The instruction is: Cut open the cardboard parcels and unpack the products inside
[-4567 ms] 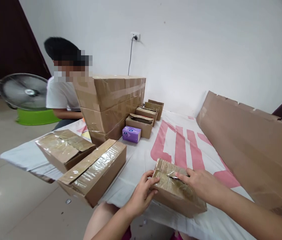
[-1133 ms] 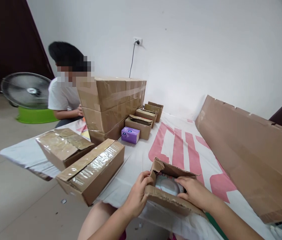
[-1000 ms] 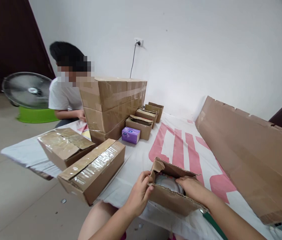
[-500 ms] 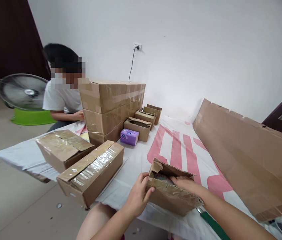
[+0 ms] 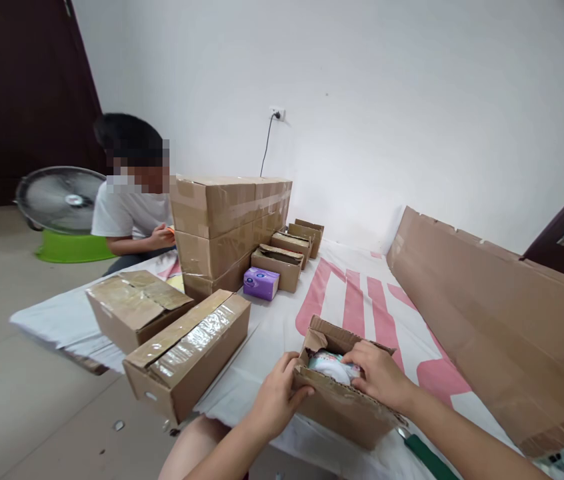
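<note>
An open cardboard box sits at the near edge of the cloth-covered table. My left hand grips its left end, thumb on the near side and fingers around the corner. Over the opening, my right hand has its fingertips closed on a colourful patterned pack with a white rounded lid-like part. That pack shows at the top of the box's inside; its lower part is hidden by the box wall. A green-handled tool with a metal end lies just right of the box, close to my right forearm.
Two taped boxes lie on the left, before a wall of stacked boxes. A purple tissue pack and several open boxes line the stack. A cardboard sheet stands right. Across the table sits another person near a fan.
My right hand has risen from deep inside the box to its opening, and the patterned pack now shows there. The left hand keeps its grip. The other person's hand has lifted, holding something orange.
</note>
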Available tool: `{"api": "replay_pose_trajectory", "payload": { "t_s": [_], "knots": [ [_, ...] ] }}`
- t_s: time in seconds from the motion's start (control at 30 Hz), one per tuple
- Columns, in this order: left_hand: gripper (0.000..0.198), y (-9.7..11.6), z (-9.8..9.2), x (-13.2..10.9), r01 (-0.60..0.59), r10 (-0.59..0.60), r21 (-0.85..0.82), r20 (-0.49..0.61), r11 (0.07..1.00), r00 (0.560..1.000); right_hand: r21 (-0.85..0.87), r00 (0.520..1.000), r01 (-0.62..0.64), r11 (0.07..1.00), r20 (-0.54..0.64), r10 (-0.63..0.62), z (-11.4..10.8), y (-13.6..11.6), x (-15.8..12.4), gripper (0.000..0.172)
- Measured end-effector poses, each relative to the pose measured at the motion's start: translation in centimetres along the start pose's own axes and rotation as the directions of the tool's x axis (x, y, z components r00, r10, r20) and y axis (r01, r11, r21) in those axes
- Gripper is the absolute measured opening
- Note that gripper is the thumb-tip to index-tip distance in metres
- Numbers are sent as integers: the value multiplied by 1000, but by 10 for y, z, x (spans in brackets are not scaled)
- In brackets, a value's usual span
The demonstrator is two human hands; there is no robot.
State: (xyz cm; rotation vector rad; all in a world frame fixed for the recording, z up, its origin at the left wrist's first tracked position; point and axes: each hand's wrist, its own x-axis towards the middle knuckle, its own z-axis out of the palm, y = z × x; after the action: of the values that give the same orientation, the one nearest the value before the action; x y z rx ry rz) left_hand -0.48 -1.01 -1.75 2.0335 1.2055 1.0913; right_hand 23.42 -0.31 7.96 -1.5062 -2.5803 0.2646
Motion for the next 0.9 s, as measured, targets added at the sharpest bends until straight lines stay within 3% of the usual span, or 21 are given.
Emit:
{"api": "replay_pose_trajectory", "payload": {
  "t_s": [0.1,0.2,0.3,0.4,0.47,0.53,0.6,0.73,0.83,0.9],
  "knots": [
    [24,1,0,0,15,-15,-2,8,1000,1000,-20,988,93,995,-122,-95,-20,-8,-9,39],
    [28,0,1,1,45,-45,-7,-7,999,999,-81,927,194,978,-310,-210,-45,-7,-24,34],
    [32,-6,4,7,65,-67,-24,-77,998,995,-140,824,145,980,-530,-197,-70,-2,-47,26],
    [35,-14,8,24,85,-89,-33,-133,996,987,-181,689,26,983,-710,-149,-88,4,-78,21],
    [36,-18,11,40,95,-100,-40,-153,995,983,-192,614,-26,981,-777,-136,-91,8,-98,22],
    [41,-22,15,58,94,-102,-56,-161,994,982,-193,580,-30,981,-802,-141,-86,12,-115,24],
    [48,-24,20,75,88,-100,-82,-157,993,983,-190,601,16,982,-783,-161,-71,15,-125,25],
    [65,-28,36,92,81,-102,-156,-133,984,986,-114,723,167,979,-662,-200,-10,20,-122,31],
    [71,-34,49,84,91,-122,-196,-151,976,981,-15,808,240,971,-551,-208,55,31,-111,38],
    [68,-40,55,67,128,-164,-196,-183,972,969,39,819,203,978,-554,-148,98,46,-107,37]
  ]
}}
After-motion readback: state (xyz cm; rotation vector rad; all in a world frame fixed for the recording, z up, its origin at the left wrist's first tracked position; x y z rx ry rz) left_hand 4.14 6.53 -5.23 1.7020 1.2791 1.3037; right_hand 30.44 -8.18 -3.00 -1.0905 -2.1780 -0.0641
